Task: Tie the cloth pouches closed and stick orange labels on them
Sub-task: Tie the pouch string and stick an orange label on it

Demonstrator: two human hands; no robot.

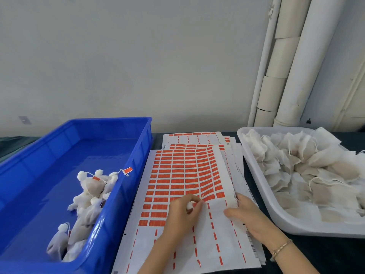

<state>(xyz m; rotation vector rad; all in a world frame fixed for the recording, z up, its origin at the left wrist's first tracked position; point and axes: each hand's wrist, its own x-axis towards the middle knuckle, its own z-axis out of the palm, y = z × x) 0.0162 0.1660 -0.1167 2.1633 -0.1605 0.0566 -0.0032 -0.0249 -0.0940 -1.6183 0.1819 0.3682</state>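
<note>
A sheet of orange labels (183, 175) lies in the middle of the table on top of other sheets. My left hand (183, 214) is curled round a small white cloth pouch (189, 205) over the sheet's lower rows, its fingertips at an orange label. My right hand (246, 212) lies flat with straight fingers on the sheet's right edge. Tied, labelled pouches (88, 194) are piled in the blue crate (118, 204) at the left. Untied pouches (308, 171) fill the white tray (276, 212) at the right.
One orange label (127, 171) on a string hangs over the blue crate's right rim. More label sheets (197, 138) fan out behind the top one. White pipes (286, 76) run up the wall at the back right. A dark cloth covers the table.
</note>
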